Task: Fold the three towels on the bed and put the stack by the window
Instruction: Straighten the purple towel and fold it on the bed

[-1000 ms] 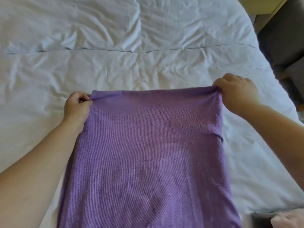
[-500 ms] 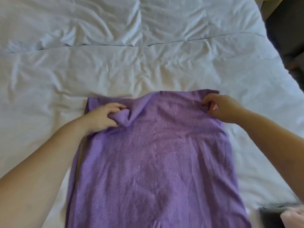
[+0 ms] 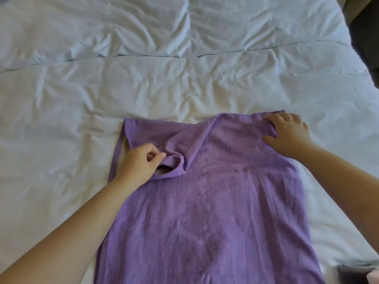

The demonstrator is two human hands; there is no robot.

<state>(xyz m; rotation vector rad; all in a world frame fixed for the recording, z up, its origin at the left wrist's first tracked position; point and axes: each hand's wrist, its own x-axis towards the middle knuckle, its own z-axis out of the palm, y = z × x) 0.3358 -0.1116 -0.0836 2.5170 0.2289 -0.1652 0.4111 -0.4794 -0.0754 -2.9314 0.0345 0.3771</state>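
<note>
A purple towel [image 3: 215,212] lies lengthwise on the white bed [image 3: 184,78], running off the bottom of the view. My left hand [image 3: 139,162] pinches a bunched fold of the towel's upper layer near its far left corner, pulled inward so the layer beneath shows. My right hand [image 3: 287,134] lies with fingers spread on the towel's far right corner, pressing it onto the bed. Only this one towel is clearly visible.
The wrinkled white duvet spreads far beyond the towel, with a seam [image 3: 184,55] across it. A dark floor strip [image 3: 365,37] runs past the bed's right edge. A dark grey thing [image 3: 352,273] and a bit of pink fabric [image 3: 372,280] sit at the bottom right corner.
Both hands let go of the stretched far edge. My left hand dragged a fold of the top layer toward me and to the right; my right hand opened flat on the right corner.
</note>
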